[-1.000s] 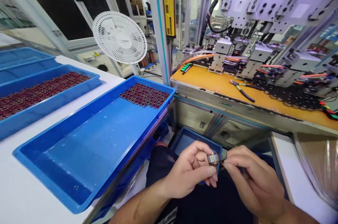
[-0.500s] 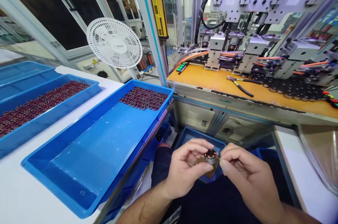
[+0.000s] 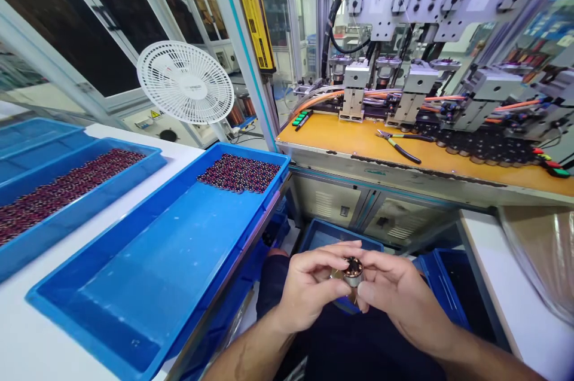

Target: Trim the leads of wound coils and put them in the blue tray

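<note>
Over my lap, my left hand [image 3: 311, 292] and my right hand [image 3: 397, 300] meet around a small round metal part with copper windings [image 3: 352, 269]. Both hands pinch it with curled fingers, its wound face turned up toward me. To the left lies a long blue tray [image 3: 147, 267] with a cluster of dark red wound parts [image 3: 240, 173] at its far end. Another blue tray [image 3: 89, 189] full of the same parts sits further left.
An orange-topped machine bench [image 3: 359, 142] with pliers [image 3: 399, 146] and a row of fixtures runs across the back right. A white fan [image 3: 185, 82] stands behind the trays. Blue bins [image 3: 442, 279] sit under the bench by my knees. A white table edge [image 3: 493, 285] is at right.
The part has turned from side-on to winding-face up, and my right hand has closed in against the left. The view has drifted, shifting the scene slightly left and the hands lower.
</note>
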`<control>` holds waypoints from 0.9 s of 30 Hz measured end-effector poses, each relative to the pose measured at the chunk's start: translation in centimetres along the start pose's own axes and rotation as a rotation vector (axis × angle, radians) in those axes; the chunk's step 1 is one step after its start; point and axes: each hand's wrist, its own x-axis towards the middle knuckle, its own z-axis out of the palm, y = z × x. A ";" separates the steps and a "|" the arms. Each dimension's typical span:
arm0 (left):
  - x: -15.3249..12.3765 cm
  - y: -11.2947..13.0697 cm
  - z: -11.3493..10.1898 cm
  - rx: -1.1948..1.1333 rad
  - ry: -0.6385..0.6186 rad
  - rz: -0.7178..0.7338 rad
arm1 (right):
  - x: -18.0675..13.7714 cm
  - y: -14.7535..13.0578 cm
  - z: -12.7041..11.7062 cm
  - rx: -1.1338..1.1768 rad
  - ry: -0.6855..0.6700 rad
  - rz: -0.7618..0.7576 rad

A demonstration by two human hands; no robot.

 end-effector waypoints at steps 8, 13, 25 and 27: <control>0.4 -0.9 -0.8 0.358 0.465 -0.058 | 0.8 0.2 -1.2 -1.063 0.426 -0.862; -0.8 1.4 0.7 0.797 0.101 0.250 | 1.1 0.9 -2.8 -1.470 0.347 -1.174; 0.1 2.4 0.5 0.863 -0.072 0.229 | -0.3 -0.5 -0.7 -1.017 0.203 -0.852; -0.1 2.2 0.4 0.751 -0.070 0.158 | -0.3 -0.6 -0.7 -0.956 0.183 -0.802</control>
